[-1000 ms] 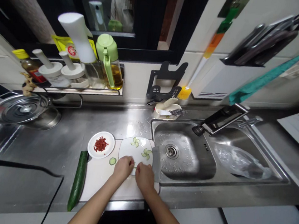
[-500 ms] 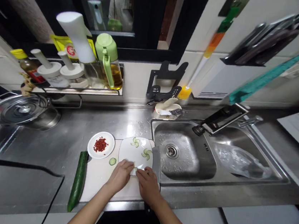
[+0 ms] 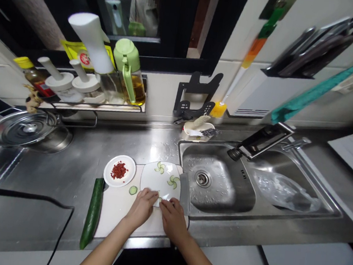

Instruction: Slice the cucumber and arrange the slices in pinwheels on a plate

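Both hands meet over the near edge of a white squarish plate [image 3: 148,176]. My left hand [image 3: 141,207] has its fingers together, tips touching pale green cucumber slices [image 3: 160,199] at that edge. From the other side, the closed fingers of my right hand [image 3: 174,219] press on the same slices, which are partly hidden. Two pinwheels of thin cucumber slices, one at the back [image 3: 159,167] and one at the right [image 3: 173,182], lie on the plate. Beneath is a white cutting board [image 3: 113,212], with a round cucumber slice [image 3: 133,190] left of the plate.
A whole cucumber [image 3: 92,214] lies along the board's left edge. Chopped red bits [image 3: 119,170] sit in a small white dish [image 3: 107,175]. A grey blade [image 3: 185,193] lies between plate and sink [image 3: 218,214]. Back left are a lidded pot [image 3: 51,141] and a condiment rack [image 3: 112,109].
My right fingertips have shifted very slightly left at the plate's near edge. The left hand and the other things look the same.
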{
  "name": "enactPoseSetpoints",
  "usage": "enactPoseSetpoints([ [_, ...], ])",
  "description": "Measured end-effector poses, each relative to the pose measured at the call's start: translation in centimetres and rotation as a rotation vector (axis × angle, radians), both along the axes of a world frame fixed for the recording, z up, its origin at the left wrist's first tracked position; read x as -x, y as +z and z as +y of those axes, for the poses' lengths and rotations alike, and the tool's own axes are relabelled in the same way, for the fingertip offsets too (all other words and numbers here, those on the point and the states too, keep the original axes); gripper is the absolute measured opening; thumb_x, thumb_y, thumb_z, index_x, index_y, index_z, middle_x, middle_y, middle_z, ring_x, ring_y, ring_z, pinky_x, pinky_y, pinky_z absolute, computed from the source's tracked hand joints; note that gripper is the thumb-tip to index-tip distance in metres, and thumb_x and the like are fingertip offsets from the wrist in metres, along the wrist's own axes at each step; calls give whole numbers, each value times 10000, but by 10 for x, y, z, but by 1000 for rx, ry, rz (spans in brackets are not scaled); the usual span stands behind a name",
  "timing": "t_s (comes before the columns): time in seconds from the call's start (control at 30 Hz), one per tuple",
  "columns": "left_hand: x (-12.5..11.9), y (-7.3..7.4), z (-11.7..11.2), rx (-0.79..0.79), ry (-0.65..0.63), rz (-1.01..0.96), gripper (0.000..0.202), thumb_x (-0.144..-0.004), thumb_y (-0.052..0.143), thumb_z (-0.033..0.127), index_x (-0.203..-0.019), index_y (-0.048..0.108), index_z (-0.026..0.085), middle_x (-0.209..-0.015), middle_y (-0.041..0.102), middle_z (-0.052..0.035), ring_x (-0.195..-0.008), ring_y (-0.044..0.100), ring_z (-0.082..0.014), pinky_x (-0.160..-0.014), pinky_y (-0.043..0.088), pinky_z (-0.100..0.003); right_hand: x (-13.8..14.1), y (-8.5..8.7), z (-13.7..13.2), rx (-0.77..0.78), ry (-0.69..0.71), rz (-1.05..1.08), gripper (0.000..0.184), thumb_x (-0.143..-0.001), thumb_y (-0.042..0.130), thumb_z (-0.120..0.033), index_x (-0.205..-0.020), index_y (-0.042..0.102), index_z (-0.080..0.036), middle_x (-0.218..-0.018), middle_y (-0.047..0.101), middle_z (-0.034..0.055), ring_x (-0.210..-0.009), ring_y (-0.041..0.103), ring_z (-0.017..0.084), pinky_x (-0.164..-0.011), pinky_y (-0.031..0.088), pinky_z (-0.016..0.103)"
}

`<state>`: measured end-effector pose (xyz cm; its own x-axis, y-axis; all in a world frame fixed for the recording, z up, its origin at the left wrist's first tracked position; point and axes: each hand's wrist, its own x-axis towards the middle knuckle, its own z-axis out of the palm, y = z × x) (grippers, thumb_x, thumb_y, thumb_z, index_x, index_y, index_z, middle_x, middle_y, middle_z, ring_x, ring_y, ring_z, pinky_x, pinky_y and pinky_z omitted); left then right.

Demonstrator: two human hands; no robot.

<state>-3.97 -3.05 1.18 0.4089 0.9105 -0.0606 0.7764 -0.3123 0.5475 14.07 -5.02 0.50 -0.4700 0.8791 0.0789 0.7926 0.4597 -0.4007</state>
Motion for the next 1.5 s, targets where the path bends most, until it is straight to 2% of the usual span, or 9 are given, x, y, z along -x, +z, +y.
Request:
enactPoseSetpoints([
  [0.6, 0, -1, -2, -16, 22, -23, 587, -692, 441, -27, -1203, 581, 228, -1207, 595, -73, -1014, 464, -228, -894, 417, -437, 3, 10, 0, 19, -2, 21, 327, -843, 468, -155, -1129, 606, -228, -1113, 616, 66, -1046, 449, 242, -866, 402, 385],
  [0.7, 8, -3, -5, -75, 145, -96, 515, -727, 423, -6, -1164, 603, 199, -1142, 627, -78, -1014, 507, -212, -911, 428, -396, 2, 13, 0, 46, -11, 37, 334, -839, 477, -154, -1145, 594, -224, -1137, 605, 64, -1055, 446, 244, -856, 408, 376],
  [0.87, 38, -12, -15, -119, 654, -149, 287, -843, 419, 187, -1004, 654, 153, -971, 671, -99, -909, 597, -210, -857, 468, -359, -3, 14, 0, 55, -35, 90, 308, -846, 475, -163, -1123, 603, -210, -1086, 616, 72, -1027, 456, 235, -824, 427, 366],
  [0.93, 47, -16, -19, -87, 752, -113, 278, -837, 440, 235, -990, 656, 150, -952, 673, -103, -878, 608, -222, -829, 475, -363, -5, 12, 0, 36, -39, 110, 300, -850, 462, -158, -1104, 614, -209, -1057, 621, 75, -1011, 462, 233, -822, 430, 370],
  [1.2, 47, -23, -18, -45, 818, -65, 307, -813, 451, 262, -1025, 642, 150, -969, 647, -118, -889, 592, -233, -842, 454, -370, -11, 7, -5, 11, -58, 101, 298, -837, 464, -148, -1074, 631, -218, -1034, 627, 73, -1011, 466, 239, -808, 435, 372],
  [1.5, 49, -11, -12, 51, 908, -187, 186, -775, 496, 315, -818, 621, 185, -759, 627, -38, -675, 551, -180, -684, 423, -302, -10, 16, -13, 30, -67, 132, 287, -828, 466, -136, -1040, 638, -227, -1034, 628, 57, -1014, 464, 227, -823, 417, 364],
])
